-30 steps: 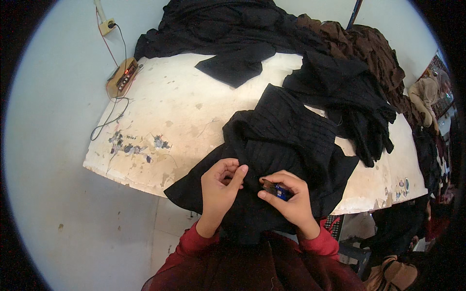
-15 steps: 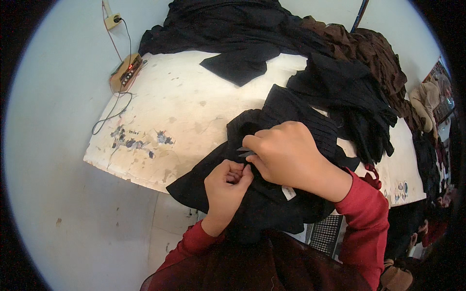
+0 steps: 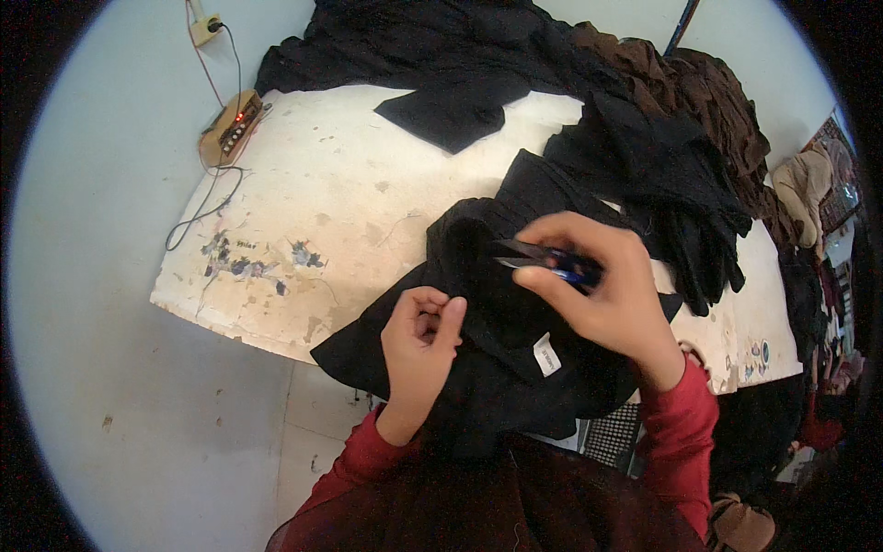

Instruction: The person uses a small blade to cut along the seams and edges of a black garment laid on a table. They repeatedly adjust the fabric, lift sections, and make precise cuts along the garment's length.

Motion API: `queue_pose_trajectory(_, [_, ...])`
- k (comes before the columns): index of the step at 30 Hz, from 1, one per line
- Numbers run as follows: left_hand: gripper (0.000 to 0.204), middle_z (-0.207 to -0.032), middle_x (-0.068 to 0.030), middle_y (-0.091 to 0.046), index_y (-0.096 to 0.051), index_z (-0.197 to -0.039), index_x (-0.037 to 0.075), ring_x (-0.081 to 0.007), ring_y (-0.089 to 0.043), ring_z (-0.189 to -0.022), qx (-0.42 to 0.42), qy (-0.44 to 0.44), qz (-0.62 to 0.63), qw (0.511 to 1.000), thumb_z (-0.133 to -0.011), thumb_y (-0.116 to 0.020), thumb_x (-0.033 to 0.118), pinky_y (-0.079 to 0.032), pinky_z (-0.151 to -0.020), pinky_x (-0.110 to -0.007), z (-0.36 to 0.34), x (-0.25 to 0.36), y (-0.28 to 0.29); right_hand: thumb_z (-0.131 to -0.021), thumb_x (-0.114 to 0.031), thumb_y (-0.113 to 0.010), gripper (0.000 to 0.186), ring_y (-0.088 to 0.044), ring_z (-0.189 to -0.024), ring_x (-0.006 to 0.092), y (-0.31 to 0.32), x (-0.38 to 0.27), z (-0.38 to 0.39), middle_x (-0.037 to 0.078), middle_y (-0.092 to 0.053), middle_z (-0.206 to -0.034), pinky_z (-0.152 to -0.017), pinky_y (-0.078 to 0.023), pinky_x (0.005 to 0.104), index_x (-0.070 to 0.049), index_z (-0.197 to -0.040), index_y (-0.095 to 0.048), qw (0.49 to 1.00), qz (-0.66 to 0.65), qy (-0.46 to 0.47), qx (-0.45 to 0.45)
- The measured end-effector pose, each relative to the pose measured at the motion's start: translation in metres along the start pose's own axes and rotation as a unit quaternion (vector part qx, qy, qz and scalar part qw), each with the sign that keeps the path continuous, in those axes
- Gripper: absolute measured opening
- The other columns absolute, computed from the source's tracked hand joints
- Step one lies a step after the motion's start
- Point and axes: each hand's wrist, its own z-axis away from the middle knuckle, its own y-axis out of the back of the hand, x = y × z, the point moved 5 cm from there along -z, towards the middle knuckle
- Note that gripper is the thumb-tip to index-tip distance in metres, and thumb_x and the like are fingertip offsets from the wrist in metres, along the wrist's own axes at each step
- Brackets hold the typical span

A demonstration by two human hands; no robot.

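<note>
A black garment (image 3: 497, 396) lies bunched over the near part of the table, with a small white label (image 3: 546, 356) on it. My right hand (image 3: 621, 281) is closed around thread snips (image 3: 572, 265) with a blue handle; their metal blades point left, above the cloth. To the left, my left hand (image 3: 421, 345) hovers over the garment, thumb pressed to curled fingers. Whatever is in that pinch, if anything, is too small to make out. The snips' blades and my left fingertips are apart.
The pale worn table (image 3: 359, 202) has peeled patches. A tan box with a red light (image 3: 230, 129) sits at its far left, wired to a wall socket (image 3: 208, 29). Black cloth (image 3: 405, 46) and brown cloth (image 3: 708, 101) are heaped along the far side; more black fabric (image 3: 644, 175) lies right.
My right hand has drawn back to the right with the snips, away from my left hand, uncovering their blue handle. My left hand has moved slightly left and its grip has turned.
</note>
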Motion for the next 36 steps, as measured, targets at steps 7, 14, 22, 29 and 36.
queue_pose_trajectory(7, [0.028, -0.104, -0.0127, -0.062, -0.049, -0.116, -0.002, -0.0174, -0.066, -0.091, -0.267, 0.151, 0.006, 0.952, -0.093, -0.06, 0.009, -0.057, -0.072, -0.029, 0.056, -0.028, -0.016, -0.073, -0.008, -0.079, 0.025, -0.061, -0.077, 0.0101, -0.017, 0.051, 0.113, 0.002, -0.064, -0.084, -0.063, -0.045, 0.0228, -0.006, -0.096, -0.07, 0.967, -0.117, -0.21, 0.091])
queue_pose_trajectory(14, [0.022, -0.103, -0.0089, -0.065, -0.058, -0.106, -0.003, -0.0108, -0.062, -0.092, -0.242, 0.052, 0.092, 0.965, -0.089, -0.067, 0.008, -0.052, -0.079, -0.025, 0.047, -0.033, -0.064, -0.076, -0.009, -0.077, 0.023, -0.059, -0.076, 0.0108, -0.038, 0.066, 0.136, 0.004, -0.062, -0.084, -0.063, -0.043, 0.0239, -0.004, -0.097, -0.069, 0.945, -0.128, -0.269, 0.132])
queue_pose_trajectory(22, [0.017, -0.09, -0.0073, -0.061, -0.051, -0.102, -0.001, -0.0097, -0.061, -0.08, -0.204, -0.042, 0.213, 0.955, -0.09, -0.063, 0.0, -0.053, -0.067, -0.025, 0.037, -0.008, -0.047, -0.086, -0.007, -0.069, 0.008, -0.053, -0.076, 0.0075, -0.033, 0.055, 0.116, 0.002, -0.059, -0.082, -0.066, -0.039, 0.0215, 0.0, -0.086, -0.066, 0.896, -0.388, -0.207, 0.062])
queue_pose_trajectory(29, [0.022, -0.093, -0.0032, -0.06, -0.05, -0.1, 0.001, -0.0071, -0.057, -0.083, -0.149, -0.067, 0.161, 0.973, -0.085, -0.064, -0.006, -0.047, -0.075, -0.022, 0.033, -0.003, -0.042, -0.083, -0.002, -0.071, 0.009, -0.053, -0.075, 0.0079, -0.037, 0.036, 0.1, 0.003, -0.057, -0.082, -0.066, -0.042, 0.0222, 0.0, -0.083, -0.062, 0.91, -0.366, -0.116, 0.157])
queue_pose_trajectory(36, [0.046, -0.109, -0.0071, -0.063, -0.049, -0.125, -0.002, -0.014, -0.058, -0.107, -0.128, 0.051, 0.325, 0.936, -0.082, -0.061, -0.011, -0.044, -0.093, -0.027, 0.029, 0.008, -0.045, -0.079, 0.002, -0.072, 0.013, -0.052, -0.066, 0.0123, -0.046, 0.029, 0.083, 0.008, -0.057, -0.08, -0.059, -0.042, 0.0234, 0.002, -0.085, -0.061, 0.944, -0.171, -0.067, 0.274])
